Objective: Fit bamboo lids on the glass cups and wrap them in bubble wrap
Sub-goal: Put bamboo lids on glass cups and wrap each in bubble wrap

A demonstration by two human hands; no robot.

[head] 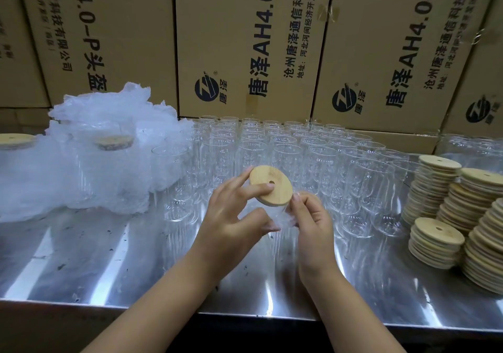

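Steel bench point(81, 257), rows of glass cups point(285, 146), stacked bamboo lids point(435, 189), bubble-wrapped cups point(89, 167)

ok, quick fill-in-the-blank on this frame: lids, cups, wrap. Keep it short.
1. The bamboo lid on the held glass cup has one ___ through it.
2. The spare lid stacks stand on the person's ___ side.
3. The bubble wrap is heaped on the person's ___ side.
Missing words: hole; right; left.

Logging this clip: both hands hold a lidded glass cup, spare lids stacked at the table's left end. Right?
Wrong side: the head view shows the spare lids at the right end of the table. The left hand and right hand do hold the lidded glass cup.
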